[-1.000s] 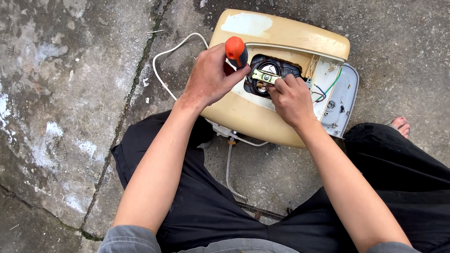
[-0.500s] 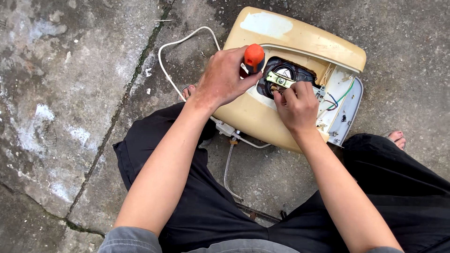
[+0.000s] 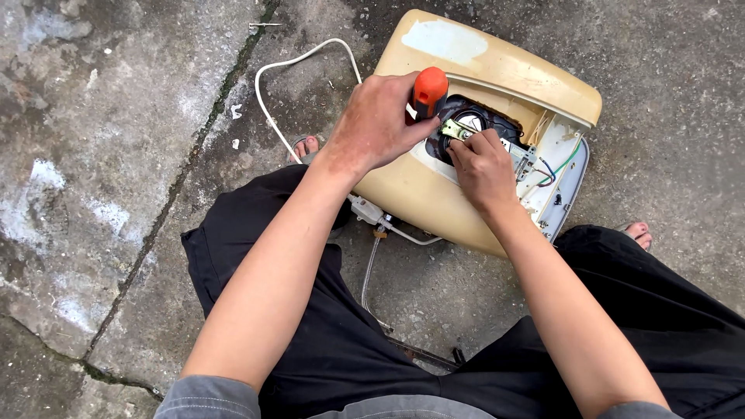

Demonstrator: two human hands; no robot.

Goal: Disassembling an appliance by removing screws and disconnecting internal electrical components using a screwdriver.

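Note:
A cream-coloured appliance casing (image 3: 497, 66) lies on the concrete between my knees, its side panel off and a round dark opening (image 3: 473, 120) showing. My left hand (image 3: 376, 120) is shut on an orange-handled screwdriver (image 3: 429, 89), held upright over the left edge of that opening. My right hand (image 3: 483, 167) pinches a small metal bracket (image 3: 454, 130) inside the opening, fingers closed on it. Green, blue and white wires (image 3: 555, 167) show in the open compartment to the right.
A white cable (image 3: 287, 66) loops from the casing across the cracked concrete floor (image 3: 116, 155). A thin hose (image 3: 371, 271) runs from the casing's lower edge toward my lap. My black-trousered legs and bare toes (image 3: 638, 231) flank the casing.
The view has shifted slightly, so the casing sits a little higher in the picture. Both hands stay at the opening, the left still gripping the screwdriver, the right still working on the bracket.

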